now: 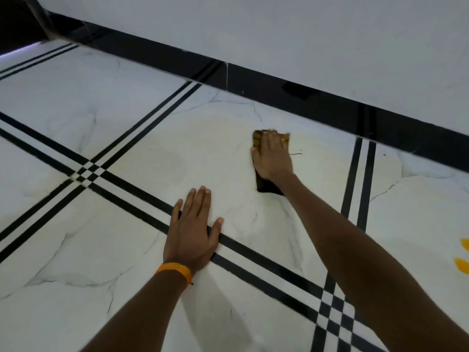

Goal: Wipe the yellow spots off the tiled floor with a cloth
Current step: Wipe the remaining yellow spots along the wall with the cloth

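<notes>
Two hands flat on a white tiled floor [121, 252] with black lines.
Pale wall [304, 34] and black skirting [256, 78] behind; left hand [191, 232] rests, fingers straight, on the tiles; right hand [272, 156] presses flat fingers on the cloth [265, 186] near the skirting; yellow spots [463, 264] lie far right.

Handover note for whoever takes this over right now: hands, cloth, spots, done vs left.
Left hand: flat on the tiled floor, fingers straight, holding nothing.
Right hand: fingers flat on the cloth, pressing it to the tile near the black skirting. The cloth's far end is stained yellow.
Done: this tile shows only a faint yellowish film.
Left: two yellow spots at the right edge, on the next tile; probably the film too.
</notes>
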Motion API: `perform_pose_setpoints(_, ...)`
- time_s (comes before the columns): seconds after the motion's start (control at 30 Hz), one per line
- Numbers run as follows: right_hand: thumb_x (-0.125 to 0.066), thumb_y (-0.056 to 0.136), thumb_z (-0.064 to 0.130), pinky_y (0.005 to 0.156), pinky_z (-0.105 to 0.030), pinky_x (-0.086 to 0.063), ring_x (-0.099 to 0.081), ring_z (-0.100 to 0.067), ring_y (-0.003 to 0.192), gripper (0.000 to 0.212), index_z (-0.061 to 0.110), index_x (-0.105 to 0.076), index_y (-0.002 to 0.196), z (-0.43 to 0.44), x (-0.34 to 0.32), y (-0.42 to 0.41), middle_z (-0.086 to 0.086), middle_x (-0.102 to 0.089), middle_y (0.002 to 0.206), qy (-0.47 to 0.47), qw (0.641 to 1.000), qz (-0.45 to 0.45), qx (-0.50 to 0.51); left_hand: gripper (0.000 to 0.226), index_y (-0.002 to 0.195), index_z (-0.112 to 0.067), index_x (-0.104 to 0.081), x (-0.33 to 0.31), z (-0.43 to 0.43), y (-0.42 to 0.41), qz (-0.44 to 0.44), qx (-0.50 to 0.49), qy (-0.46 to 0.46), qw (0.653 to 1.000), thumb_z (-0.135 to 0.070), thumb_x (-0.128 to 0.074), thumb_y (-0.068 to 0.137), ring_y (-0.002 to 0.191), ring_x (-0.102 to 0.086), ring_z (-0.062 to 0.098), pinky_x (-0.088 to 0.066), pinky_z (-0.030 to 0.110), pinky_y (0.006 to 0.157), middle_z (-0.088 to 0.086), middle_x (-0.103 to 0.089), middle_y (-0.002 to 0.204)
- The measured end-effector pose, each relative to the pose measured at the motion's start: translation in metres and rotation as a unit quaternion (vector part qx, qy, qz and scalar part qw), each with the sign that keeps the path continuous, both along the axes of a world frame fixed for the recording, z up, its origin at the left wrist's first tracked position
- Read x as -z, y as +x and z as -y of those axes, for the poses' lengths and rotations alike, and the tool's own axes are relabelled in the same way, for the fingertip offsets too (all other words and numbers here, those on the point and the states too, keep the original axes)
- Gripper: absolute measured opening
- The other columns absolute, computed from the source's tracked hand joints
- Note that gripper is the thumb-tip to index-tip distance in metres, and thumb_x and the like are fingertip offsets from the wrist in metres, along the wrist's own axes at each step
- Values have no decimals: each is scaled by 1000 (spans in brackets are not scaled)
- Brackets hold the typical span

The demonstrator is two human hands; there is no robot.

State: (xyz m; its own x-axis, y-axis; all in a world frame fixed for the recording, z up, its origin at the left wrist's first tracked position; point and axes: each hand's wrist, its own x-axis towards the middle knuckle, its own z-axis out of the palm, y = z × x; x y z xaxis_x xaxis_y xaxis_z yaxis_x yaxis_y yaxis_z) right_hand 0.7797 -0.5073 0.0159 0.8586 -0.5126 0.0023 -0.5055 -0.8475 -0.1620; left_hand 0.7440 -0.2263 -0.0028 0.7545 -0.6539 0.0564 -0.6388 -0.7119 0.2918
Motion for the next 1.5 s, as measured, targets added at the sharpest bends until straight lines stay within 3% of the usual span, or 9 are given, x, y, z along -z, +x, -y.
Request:
perform_pose_setpoints(0.2,-24,107,48,127,-36,2,-3,-21,157,69,8,-10,161,-33,-6,-106,-8,-7,170,30,979,0,-203,72,159,-19,-6,-3,0,-1,-2,-2,-2,1000,-56,-16,98,153,2,14,-2,41,125,-1,-6,166)
perform_pose_setpoints(0.4,-21,103,46,126,-49,-9,-20,-36,151,72,-2,-20,157,4,-5,-48,-23,-23,163,12,995,2,97,70,159,-19,-6,-2,-2,-2,5,-1,-2,1000,-53,-21,100,153,2,14,0,39,125,-2,-6,166)
perform_pose_setpoints(0.5,-22,104,44,127,-46,-3,-19,-32,153,69,0,-23,157,-57,-3,-56,-20,-26,164,-3,999,18,-49,70,159,-18,-8,-3,-1,0,7,1,3,1000,-53,-20,99,153,-1,15,-2,40,125,-1,-8,166)
perform_pose_setpoints(0.63,-20,107,49,127,-36,4,2,-15,157,67,13,-10,162,-93,-6,-149,0,-3,169,23,966,0,-258,72,158,-17,-10,-1,1,1,20,4,3,1000,-54,-17,97,153,-5,17,-5,42,124,1,-11,166)
perform_pose_setpoints(0.87,-14,105,49,127,-44,-2,-6,-25,157,71,6,-11,161,8,-2,-117,-12,-11,169,-8,999,-12,34,76,158,-15,-13,-1,0,1,34,1,13,999,-56,-12,94,153,-8,19,-7,42,124,3,-15,165)
perform_pose_setpoints(1.07,-19,107,51,128,-41,1,3,-15,157,69,11,-10,162,-77,-3,-191,-4,-5,169,17,981,9,-196,77,158,-14,-14,-1,-1,0,32,8,16,999,-57,-12,94,153,-8,19,-9,44,124,3,-15,165)
perform_pose_setpoints(1.3,-12,103,55,127,-38,1,-5,-23,157,74,11,-10,162,7,1,-260,-9,-8,170,6,999,6,47,67,157,-11,-15,0,-2,0,32,9,17,999,-48,-27,103,153,-10,21,-9,44,124,6,-16,165)
perform_pose_setpoints(1.4,-17,104,51,128,-45,-8,-12,-27,156,71,7,-17,161,-34,0,-274,-10,-18,168,-6,998,23,-59,64,157,-10,-15,-4,1,-2,30,10,35,999,-43,-27,103,153,-11,25,-12,47,123,9,-16,165)
perform_pose_setpoints(1.5,-21,106,53,128,-38,0,7,-11,156,68,16,-10,162,-42,-1,-322,2,-3,169,16,991,17,-129,62,156,-6,-17,-11,9,-15,30,-14,56,998,-39,-26,104,152,-14,30,-16,51,122,14,-19,163)
